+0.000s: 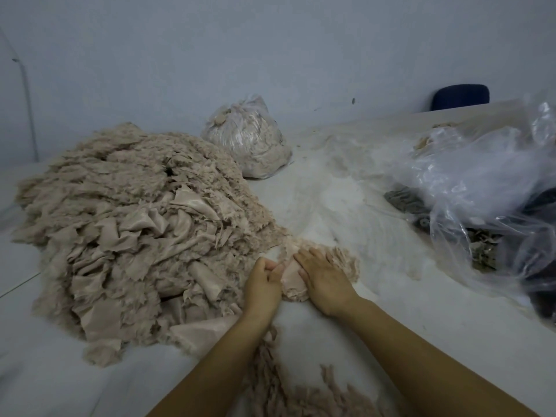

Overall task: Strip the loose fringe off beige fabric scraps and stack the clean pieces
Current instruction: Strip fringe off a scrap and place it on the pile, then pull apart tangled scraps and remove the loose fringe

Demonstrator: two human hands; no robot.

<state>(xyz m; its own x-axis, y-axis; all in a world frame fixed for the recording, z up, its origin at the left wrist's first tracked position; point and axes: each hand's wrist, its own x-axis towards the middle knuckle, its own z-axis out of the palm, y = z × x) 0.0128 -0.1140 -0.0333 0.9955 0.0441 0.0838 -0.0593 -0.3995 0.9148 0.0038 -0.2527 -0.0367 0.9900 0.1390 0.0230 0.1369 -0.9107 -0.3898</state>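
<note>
Large heap of beige fabric scraps (129,230): crumpled, ragged-edged, smooth satin-like faces showing among fuzzy fringe; lay on the left, spreading from far to near. Small stack of beige pieces (316,266): pale, frayed at the borders, sat centre, just right of the heap's edge, partly covered. Loose fringe (285,392): tangled beige strips and threads, lay at the near edge, centre. Clear bag of beige scraps (249,139): bulging, stood far behind the heap.

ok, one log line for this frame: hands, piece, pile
left hand: pinches scrap edge | right hand: flat on scrap | scrap: on table | big pile: left
</note>
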